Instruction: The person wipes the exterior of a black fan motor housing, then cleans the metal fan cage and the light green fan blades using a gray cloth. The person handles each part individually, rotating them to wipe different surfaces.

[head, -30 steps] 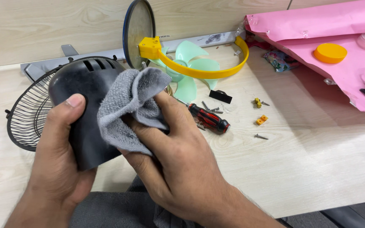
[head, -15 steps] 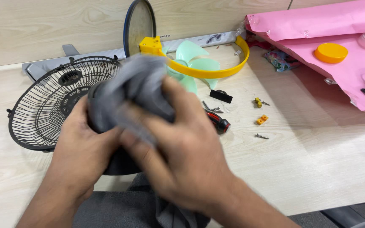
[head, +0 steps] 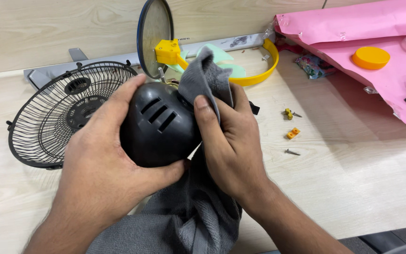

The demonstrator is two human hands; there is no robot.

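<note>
My left hand (head: 102,167) grips a rounded black fan motor housing (head: 158,124) with three slots on its top, held above the wooden table. My right hand (head: 229,141) presses a grey cloth (head: 205,77) against the housing's right side, thumb lying over the cloth. The rest of the cloth (head: 184,214) hangs down toward my lap.
A black wire fan grille (head: 55,117) lies at left. Behind stand a round disc (head: 153,33) on a yellow stand and a yellow ring (head: 259,73) with a pale green blade. Small screws and yellow parts (head: 292,133) lie at right, beside a pink sheet (head: 377,28) with an orange lid.
The housing has been turned so its slotted top faces up. The cloth, wrapped over it half a second ago, is now at its right side under my right hand.
</note>
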